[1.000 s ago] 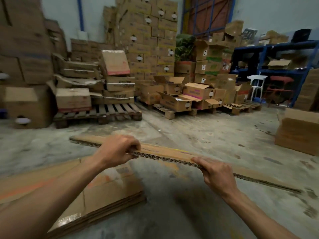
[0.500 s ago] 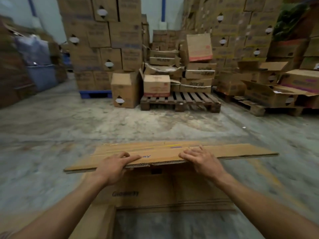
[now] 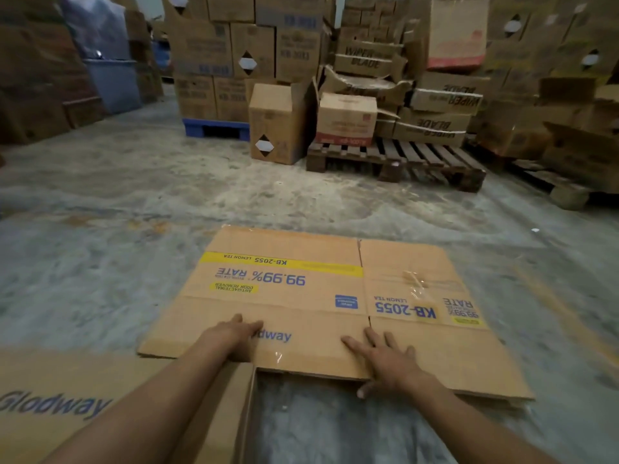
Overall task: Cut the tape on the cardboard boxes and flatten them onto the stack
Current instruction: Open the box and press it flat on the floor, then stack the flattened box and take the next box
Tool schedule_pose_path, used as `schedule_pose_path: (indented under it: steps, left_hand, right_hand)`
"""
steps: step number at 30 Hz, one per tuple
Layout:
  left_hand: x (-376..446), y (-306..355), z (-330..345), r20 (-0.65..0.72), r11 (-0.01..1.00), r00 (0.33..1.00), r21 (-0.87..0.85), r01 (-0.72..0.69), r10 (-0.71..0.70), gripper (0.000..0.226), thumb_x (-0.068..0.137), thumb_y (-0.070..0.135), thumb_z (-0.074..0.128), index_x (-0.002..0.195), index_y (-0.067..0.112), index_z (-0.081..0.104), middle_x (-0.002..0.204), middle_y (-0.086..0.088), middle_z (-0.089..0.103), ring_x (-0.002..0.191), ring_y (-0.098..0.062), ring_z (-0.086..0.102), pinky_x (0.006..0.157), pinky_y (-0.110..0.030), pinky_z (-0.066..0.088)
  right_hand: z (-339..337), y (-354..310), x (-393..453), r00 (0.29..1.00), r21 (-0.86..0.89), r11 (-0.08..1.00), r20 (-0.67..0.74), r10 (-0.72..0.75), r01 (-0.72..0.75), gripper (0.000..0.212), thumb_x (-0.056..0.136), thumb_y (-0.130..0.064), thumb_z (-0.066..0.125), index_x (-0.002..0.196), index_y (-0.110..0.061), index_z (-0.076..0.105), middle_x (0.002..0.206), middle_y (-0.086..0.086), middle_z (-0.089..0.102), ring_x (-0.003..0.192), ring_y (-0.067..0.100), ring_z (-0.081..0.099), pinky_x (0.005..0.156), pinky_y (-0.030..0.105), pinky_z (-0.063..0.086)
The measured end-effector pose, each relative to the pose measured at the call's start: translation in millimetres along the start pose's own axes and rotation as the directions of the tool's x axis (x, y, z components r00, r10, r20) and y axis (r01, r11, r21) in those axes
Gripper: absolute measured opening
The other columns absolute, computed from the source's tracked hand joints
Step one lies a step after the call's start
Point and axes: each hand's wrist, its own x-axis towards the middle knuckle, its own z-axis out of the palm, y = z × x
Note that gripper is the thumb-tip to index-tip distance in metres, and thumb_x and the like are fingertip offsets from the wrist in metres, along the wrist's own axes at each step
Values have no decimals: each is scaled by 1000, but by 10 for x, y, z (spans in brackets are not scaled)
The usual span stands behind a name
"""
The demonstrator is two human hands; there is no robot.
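Warehouse floor (image 3: 234,195) | flattened box (image 3: 318,296) on stack, 12 o'clock | my left hand (image 3: 234,333), right hand (image 3: 385,360): fingers straight, pressing | step: laying flat | next: fetch taped box.

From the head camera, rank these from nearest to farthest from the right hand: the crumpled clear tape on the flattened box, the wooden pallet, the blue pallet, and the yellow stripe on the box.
Measured from the right hand:
1. Crumpled clear tape, just beyond the hand on the flattened box.
2. Yellow stripe, farther up the box, to the left.
3. Wooden pallet, across the floor, ahead and slightly right.
4. Blue pallet, farthest, back left under stacked cartons.
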Motion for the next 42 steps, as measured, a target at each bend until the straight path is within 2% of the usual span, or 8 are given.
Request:
schedule_pose_path:
  steps: [5,8,11,15,22,29,33,42]
  left_hand:
    - [-316,48,-108,-92,931,994,-355,-86,57,63,85,48,67,141,26,50,143,-6,51,130,-23,49,104,-26,37]
    - [-699,-157,-149,-259,895,966,-435,-101,-17,51,86,49,66,131,28,58,132,-8,59,124,-20,54,97,-26,39]
    - [-1154,-521,-144,-372,885,914,-464,-31,-163,42,87,53,63,123,30,63,127,-6,63,117,-22,58,93,-30,43]
    - [-1782,-1207,-53,-490,846,778,-524,97,-393,41,86,64,53,107,33,69,119,-3,68,110,-25,62,90,-38,51]
    - [-2418,-2533,442,-223,591,588,-580,561,-777,83,68,90,24,137,47,45,153,-11,32,141,-38,26,112,-61,18]
    - [-2665,-2403,678,-194,501,492,-596,628,-848,81,83,81,18,146,33,33,143,-20,39,130,-39,38,106,-53,28]
    - [-2747,-2055,424,-270,577,529,-564,591,-805,85,84,80,15,144,24,36,144,-21,38,132,-38,35,104,-55,27]
    - [-2813,-799,-586,-455,723,605,-612,320,-653,91,82,83,20,150,23,24,150,-24,30,137,-38,28,106,-55,23]
  right_hand:
    - [-40,-354,-181,982,330,939,-186,-41,102,94,69,-78,58,148,-41,25,155,0,27,146,26,17,112,56,16]
    - [-125,-804,-524,960,664,699,-249,-131,267,76,81,-63,61,146,-35,34,144,2,44,129,16,44,106,34,36]
    - [-205,-1286,-927,948,814,497,-197,-251,301,85,77,-64,64,148,-44,23,148,1,33,134,18,40,109,33,36]
    - [-184,-1873,-1311,925,798,497,-188,-331,340,81,75,-64,66,145,-49,27,159,0,4,148,17,12,111,29,20]
    - [264,-2159,-1368,951,835,480,-153,-268,270,60,85,-38,71,133,-48,37,140,-2,46,121,16,49,102,30,44]
    - [338,-2013,-1521,996,957,290,3,-91,24,121,70,-42,83,151,-36,-7,134,-5,54,101,16,63,64,34,60]
    - [157,-1616,-1817,995,924,383,35,-93,3,62,79,-31,79,131,-26,46,104,-6,67,86,11,65,51,23,54]
    - [-807,-339,-2556,987,875,475,-147,66,98,54,67,-32,86,114,-31,60,100,-3,73,93,21,69,73,41,57]
